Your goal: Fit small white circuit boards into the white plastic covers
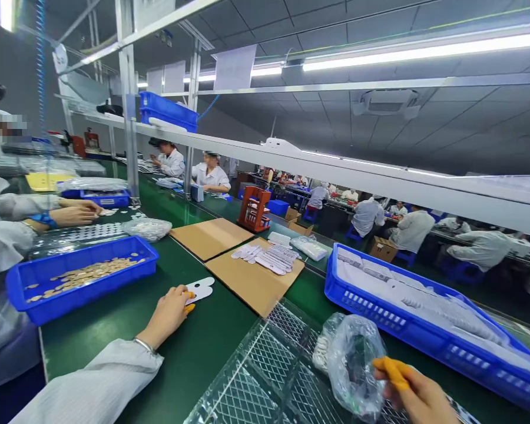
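Your work surface was long green bench (229,330). At your left, shallow blue tray (110,292) sat directly on it, clear plastic bag (146,228) just beyond. Ahead of you, brown board (242,287) lay flat, second brown board (209,235) beside it; red fixture (255,211) stood upright behind both. Nearest you lay clear ridged plastic tray (265,365). At your right, slotted blue crate (395,321) stretched lengthwise.
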`<state>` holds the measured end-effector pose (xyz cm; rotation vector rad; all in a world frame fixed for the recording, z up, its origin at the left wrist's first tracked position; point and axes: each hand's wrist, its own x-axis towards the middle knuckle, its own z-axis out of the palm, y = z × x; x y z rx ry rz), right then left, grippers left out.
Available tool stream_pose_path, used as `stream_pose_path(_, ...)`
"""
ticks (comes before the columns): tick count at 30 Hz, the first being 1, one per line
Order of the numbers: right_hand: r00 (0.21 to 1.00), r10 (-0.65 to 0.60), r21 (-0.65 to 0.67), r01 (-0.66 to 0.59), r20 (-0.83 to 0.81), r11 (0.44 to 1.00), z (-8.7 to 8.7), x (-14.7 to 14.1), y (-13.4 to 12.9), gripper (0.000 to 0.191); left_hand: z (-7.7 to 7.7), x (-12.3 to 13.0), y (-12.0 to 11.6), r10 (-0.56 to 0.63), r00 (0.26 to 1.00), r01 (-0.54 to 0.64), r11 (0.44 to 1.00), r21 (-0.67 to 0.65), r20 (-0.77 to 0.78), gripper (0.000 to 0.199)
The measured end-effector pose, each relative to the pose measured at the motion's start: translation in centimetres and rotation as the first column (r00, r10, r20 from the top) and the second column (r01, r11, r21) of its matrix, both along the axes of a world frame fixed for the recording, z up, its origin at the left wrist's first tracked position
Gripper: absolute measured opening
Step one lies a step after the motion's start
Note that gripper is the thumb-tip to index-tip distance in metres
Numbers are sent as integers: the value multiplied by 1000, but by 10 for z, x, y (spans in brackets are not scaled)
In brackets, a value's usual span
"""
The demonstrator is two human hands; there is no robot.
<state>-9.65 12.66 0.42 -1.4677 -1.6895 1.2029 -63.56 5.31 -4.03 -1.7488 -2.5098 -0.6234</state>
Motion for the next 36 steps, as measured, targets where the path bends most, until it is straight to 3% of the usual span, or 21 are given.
stream_pose_path(3, 973, 12, 135, -44, 230, 990, -10, -33, 8, 41, 4, 7, 4, 19, 1000, -18, 999, -33, 5, 25)
stream_pose_path(6, 911, -82, 281, -38, 405, 959, -28, -53, 29, 37, 17, 24, 7, 13, 996, -9, 999, -47, 89, 20)
stream_pose_path(9, 895, -136, 326, -11, 425, 945, -40, -68, 43, 23, 43, 54, 7, -103, 967, 106, 994, -1, 233, 22)
stream_pose_path(12, 898, -194, 337, 55, 395, 940, -46, -79, 43, 16, 74, 100, 5, -254, 879, 242, 967, 81, 405, 30)
stream_pose_path(15, 929, -225, 341, 119, 293, 933, -45, -78, 38, 14, 94, 157, 4, -412, 714, 379, 907, 183, 566, 24)
stream_pose_path(17, 952, -233, 312, 165, 196, 936, -39, -70, 35, 15, 98, 196, 5, -404, 364, 400, 882, 251, 839, 22)
stream_pose_path(18, 961, -239, 284, 192, 142, 940, -35, -64, 32, 17, 98, 215, 6, -360, 232, 394, 884, 251, 904, 21)
stream_pose_path(19, 966, -244, 246, 216, 89, 945, -30, -57, 29, 20, 97, 233, 8, -317, 135, 412, 879, 238, 939, 19)
stream_pose_path(20, 969, -246, 206, 233, 36, 950, -24, -50, 23, 24, 94, 250, 9, -291, 83, 426, 875, 230, 953, 16)
stream_pose_path(26, 936, -263, 65, 285, -232, 956, 6, -27, -40, 36, 60, 323, 1, -191, -82, 497, 842, 207, 978, 19)
stream_pose_path(29, 908, -308, 34, 331, -284, 943, -1, -26, -69, 39, 34, 341, -10, -154, -175, 546, 807, 226, 972, 21)
stream_pose_path(31, 910, -299, 82, 335, -289, 939, -14, -28, -82, 41, 18, 346, -15, -128, -186, 600, 771, 215, 974, 23)
stream_pose_path(34, 952, -208, 230, 260, -226, 938, -32, -36, -92, 36, 1, 348, -18, -142, -204, 645, 725, 242, 969, 25)
stream_pose_path(36, 971, -210, 373, 237, -112, 897, -42, -43, -95, 28, -4, 347, -18, -168, -246, 629, 721, 289, 955, 25)
